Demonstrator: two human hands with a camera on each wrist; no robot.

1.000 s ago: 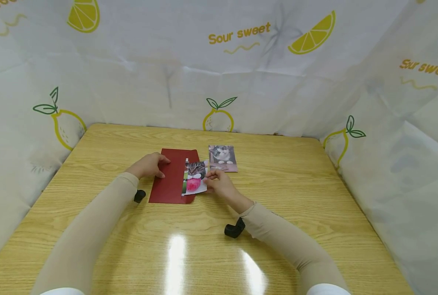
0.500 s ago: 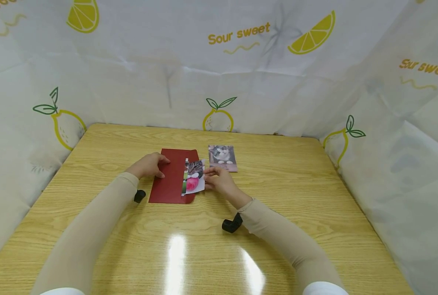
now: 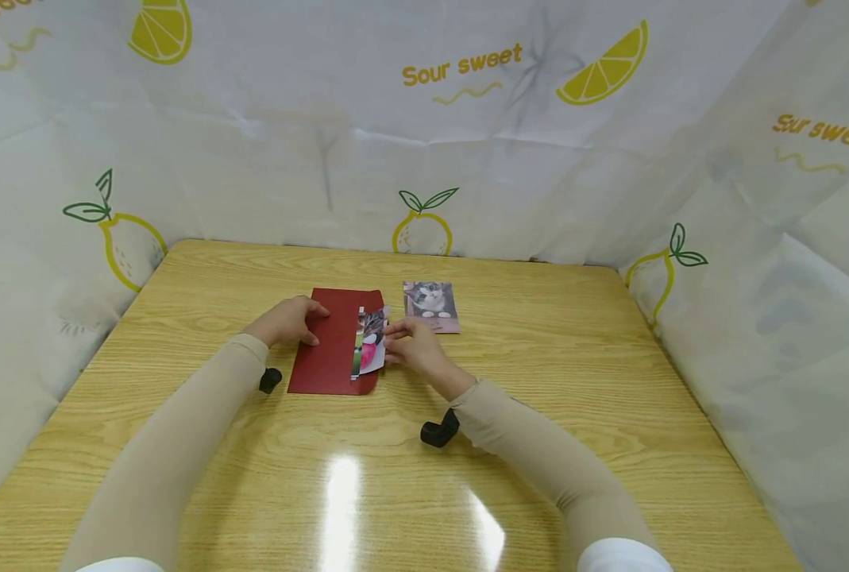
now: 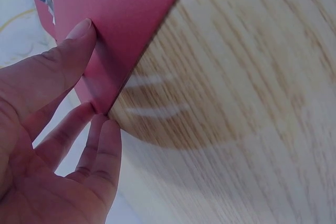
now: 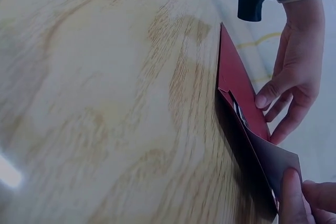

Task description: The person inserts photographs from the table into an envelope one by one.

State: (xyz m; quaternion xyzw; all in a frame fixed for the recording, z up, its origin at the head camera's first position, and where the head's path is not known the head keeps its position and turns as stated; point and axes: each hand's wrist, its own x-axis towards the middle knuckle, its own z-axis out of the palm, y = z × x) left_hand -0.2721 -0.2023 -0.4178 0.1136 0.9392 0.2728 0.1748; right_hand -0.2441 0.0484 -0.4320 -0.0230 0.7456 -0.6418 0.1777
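A red envelope (image 3: 333, 342) lies on the table, its opening facing right. My left hand (image 3: 285, 321) rests at its left side; in the left wrist view the thumb lies on the red paper (image 4: 118, 11) and other fingers touch its edge. My right hand (image 3: 422, 356) pinches the right edge of a photo of a striped cat with a pink object (image 3: 369, 349), whose left part is inside the envelope. The right wrist view shows this photo's back (image 5: 275, 158) bent upward between right thumb and fingers. A white strip and green patch show at the opening.
Another cat photo (image 3: 431, 307) lies flat just behind and right of the envelope. Black wrist-mounted pieces (image 3: 440, 429) hang under both forearms. A white sheet with lemon prints (image 3: 288, 159) stands behind the wooden table (image 3: 538, 342) and at its sides.
My right hand has moved left with the striped-cat photo, and less of that photo shows outside the envelope. My left hand, the envelope and the other photo have stayed in place.
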